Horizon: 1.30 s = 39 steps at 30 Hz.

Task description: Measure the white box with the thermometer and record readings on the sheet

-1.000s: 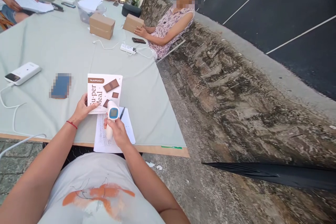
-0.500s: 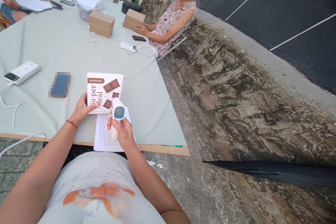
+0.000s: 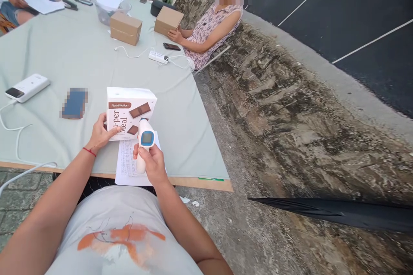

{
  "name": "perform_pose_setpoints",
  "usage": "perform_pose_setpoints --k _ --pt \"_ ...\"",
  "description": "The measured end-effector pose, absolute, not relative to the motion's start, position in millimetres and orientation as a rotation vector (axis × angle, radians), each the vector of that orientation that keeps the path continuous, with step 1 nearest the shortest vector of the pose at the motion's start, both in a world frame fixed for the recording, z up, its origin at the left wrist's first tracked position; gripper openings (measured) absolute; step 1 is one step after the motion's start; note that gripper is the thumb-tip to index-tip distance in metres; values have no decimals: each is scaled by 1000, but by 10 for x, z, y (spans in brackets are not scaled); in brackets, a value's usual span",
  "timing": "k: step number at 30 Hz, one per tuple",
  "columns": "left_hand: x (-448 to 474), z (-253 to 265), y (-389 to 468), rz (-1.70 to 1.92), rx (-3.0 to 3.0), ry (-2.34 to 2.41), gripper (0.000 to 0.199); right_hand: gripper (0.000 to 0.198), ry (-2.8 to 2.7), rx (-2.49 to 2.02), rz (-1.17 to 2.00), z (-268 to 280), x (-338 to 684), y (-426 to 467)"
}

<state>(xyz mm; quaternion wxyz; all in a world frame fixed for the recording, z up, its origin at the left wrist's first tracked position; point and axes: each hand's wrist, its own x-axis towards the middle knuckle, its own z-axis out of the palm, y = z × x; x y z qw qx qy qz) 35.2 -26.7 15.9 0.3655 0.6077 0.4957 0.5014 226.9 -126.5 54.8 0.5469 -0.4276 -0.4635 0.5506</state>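
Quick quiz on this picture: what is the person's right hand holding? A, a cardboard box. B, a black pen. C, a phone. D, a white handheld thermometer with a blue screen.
D: the right hand is wrapped around the grip of a white thermometer whose blue screen faces the camera, its head over the white Su-per Meal box that the left hand steadies on the table.

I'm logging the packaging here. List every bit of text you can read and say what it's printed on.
"NutriMotion": brown label on the white cardboard box that the left hand tilts up.
"...per Meal": large brown letters on the same box; the start is hidden by the thumb.
Printed paper sheet under the box: rows too small to read.
Blue screen of the white handheld thermometer in the right hand: unreadable.
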Motion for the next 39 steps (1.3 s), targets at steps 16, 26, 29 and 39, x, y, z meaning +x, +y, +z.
perform_pose_setpoints --k 16,26,29,39 --pt "192 -8 -120 1783 1851 1858 89 28 -992 -1047 1302 447 2302 -1223" --pt "503 -28 -299 1002 2546 1361 34 46 -1269 -1822 446 55 3181 -791" --pt "487 -84 -265 731 2511 1390 30 47 -1332 -2127 295 -99 3513 -695" --pt "452 -104 -227 688 2519 1392 26 36 -1549 -1966 84 -192 3172 -718"
